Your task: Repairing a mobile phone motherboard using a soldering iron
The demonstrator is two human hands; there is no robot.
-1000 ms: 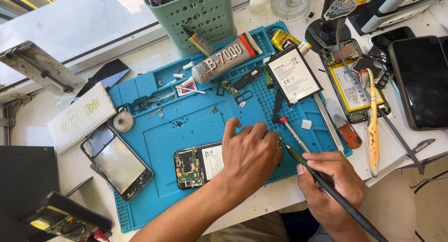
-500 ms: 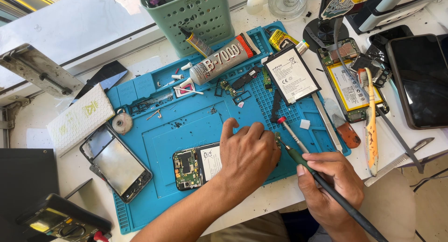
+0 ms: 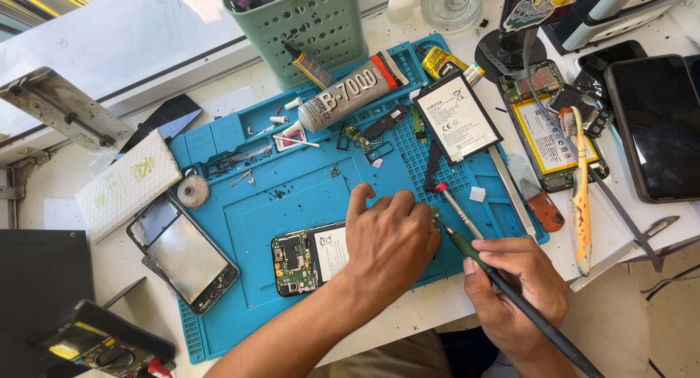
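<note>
White table (image 3: 452,305): blue repair mat (image 3: 292,196), green basket (image 3: 306,24), dark tablet (image 3: 656,123).

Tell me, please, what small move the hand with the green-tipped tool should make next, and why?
Probably ease the tool's tip down a little onto the opened phone. The left hand already lies over the phone's right end on the blue mat, steadying it, and the right hand holds the tool like a pen, its tip right at the left fingers.

Opened phone (image 3: 310,258), circuit board exposed, flat on blue mat, part-covered. Dark screwdriver (image 3: 510,294) slanted, tip at phone's right end.
</note>
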